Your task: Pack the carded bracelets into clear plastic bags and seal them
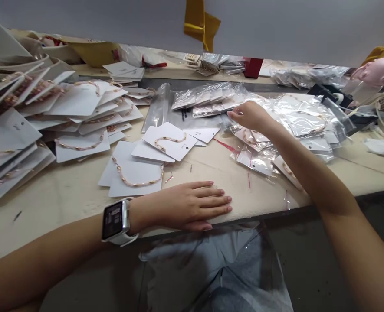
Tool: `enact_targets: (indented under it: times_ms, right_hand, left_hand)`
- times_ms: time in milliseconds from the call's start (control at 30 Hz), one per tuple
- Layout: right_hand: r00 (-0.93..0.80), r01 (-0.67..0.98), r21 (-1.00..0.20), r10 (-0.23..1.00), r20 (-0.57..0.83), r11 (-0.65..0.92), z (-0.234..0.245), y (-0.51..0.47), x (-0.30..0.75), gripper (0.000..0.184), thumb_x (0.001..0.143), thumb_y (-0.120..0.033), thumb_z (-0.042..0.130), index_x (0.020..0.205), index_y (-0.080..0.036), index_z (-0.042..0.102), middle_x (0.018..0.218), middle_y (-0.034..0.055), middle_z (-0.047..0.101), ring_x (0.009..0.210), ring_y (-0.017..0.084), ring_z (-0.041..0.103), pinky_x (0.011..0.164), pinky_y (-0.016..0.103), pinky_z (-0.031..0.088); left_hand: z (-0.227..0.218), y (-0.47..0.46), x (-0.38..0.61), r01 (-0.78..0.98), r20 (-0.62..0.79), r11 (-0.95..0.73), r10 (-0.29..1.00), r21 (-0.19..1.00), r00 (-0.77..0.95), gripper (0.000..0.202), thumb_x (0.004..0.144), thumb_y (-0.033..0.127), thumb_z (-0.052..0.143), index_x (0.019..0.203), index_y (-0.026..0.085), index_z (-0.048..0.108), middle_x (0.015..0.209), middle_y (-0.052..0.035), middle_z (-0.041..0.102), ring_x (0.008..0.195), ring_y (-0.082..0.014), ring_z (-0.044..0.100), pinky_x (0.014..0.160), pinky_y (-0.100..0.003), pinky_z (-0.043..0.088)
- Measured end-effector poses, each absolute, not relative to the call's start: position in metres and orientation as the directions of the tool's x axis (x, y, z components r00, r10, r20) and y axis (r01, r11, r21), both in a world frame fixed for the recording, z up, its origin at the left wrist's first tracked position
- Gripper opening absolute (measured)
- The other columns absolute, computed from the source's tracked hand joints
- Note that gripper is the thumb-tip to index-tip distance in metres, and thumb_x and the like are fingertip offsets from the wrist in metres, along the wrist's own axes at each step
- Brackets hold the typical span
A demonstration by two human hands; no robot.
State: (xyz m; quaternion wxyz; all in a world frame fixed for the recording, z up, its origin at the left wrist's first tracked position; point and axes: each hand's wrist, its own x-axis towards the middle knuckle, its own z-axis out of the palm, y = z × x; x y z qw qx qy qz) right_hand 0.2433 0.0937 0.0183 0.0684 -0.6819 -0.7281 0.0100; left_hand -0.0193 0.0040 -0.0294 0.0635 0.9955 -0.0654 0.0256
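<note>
Left hand laid palm down at the near edge of the bench; its grip is opened out flat, fingers extended and slightly parted. A watch with a pale strap is worn on that wrist.

Right hand stretched over the bagged cards at the right. Fingers are bent in toward the thumb; whether anything is pinched in this grip cannot be told.

Beaded strands are mounted on white cards. Just beyond the left forearm, a front card is seen with its strand hung in a curve, another card partly covered beneath it. Behind, a tilted card with a wavy strand is rested on other cards. A large heap of carded strands is piled at the left, many cards leaned and overlapped.

Clear plastic bags are laid flat behind the loose cards, with more bagged pieces set partly over them. A thin red strip is seen between the loose cards and the bagged ones.

At the back, a yellow bowl is placed below a grey panel, on which yellow tape is stuck.
</note>
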Motion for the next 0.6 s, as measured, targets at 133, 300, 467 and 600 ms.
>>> enact_targets:
  times_ms: [133,300,467,600]
  right_hand:
    - [-0.078,0.995,-0.057,0.991,0.111,0.085,-0.001,0.107,0.237,0.032,0.092,-0.03,0.046,0.078,-0.011,0.068,0.089,0.0179,0.065,0.11,0.032,0.051,0.087,0.04,0.043]
    - [-0.091,0.973,-0.193,0.977,0.195,0.129,-0.015,0.108,0.251,0.031,0.089,-0.021,0.044,0.067,-0.014,0.063,0.079,0.0133,0.064,0.101,0.028,0.054,0.084,0.037,0.042]
    - [0.01,0.956,-0.287,0.972,0.235,0.059,-0.014,0.11,0.257,0.031,0.083,-0.021,0.047,0.054,-0.017,0.054,0.058,0.0059,0.05,0.072,0.02,0.052,0.068,0.033,0.039]
    - [0.034,0.972,-0.23,0.95,0.31,0.04,-0.013,0.109,0.255,0.03,0.083,-0.019,0.045,0.055,-0.017,0.055,0.056,0.0056,0.047,0.071,0.021,0.051,0.073,0.036,0.041]
  left_hand:
    - [-0.032,0.005,-0.021,-0.143,0.084,-0.983,-0.133,0.119,0.987,0.046,0.102,0.036,0.032,0.142,0.017,0.044,0.148,-0.0018,0.044,0.134,-0.0192,0.046,0.122,-0.032,0.017]
    - [-0.03,0.005,-0.021,-0.132,0.072,-0.983,-0.123,0.128,0.99,0.045,0.102,0.035,0.033,0.141,0.017,0.046,0.147,-0.0024,0.047,0.132,-0.0198,0.048,0.121,-0.033,0.021]
    - [-0.029,0.004,-0.022,-0.116,0.053,-0.981,-0.109,0.153,0.993,0.045,0.102,0.035,0.034,0.141,0.018,0.045,0.147,-0.0021,0.045,0.134,-0.0194,0.046,0.122,-0.032,0.018]
    - [-0.028,0.002,-0.024,-0.093,0.042,-0.981,-0.087,0.172,0.995,0.044,0.101,0.034,0.037,0.143,0.021,0.044,0.147,-0.0014,0.045,0.135,-0.0185,0.044,0.122,-0.031,0.016]
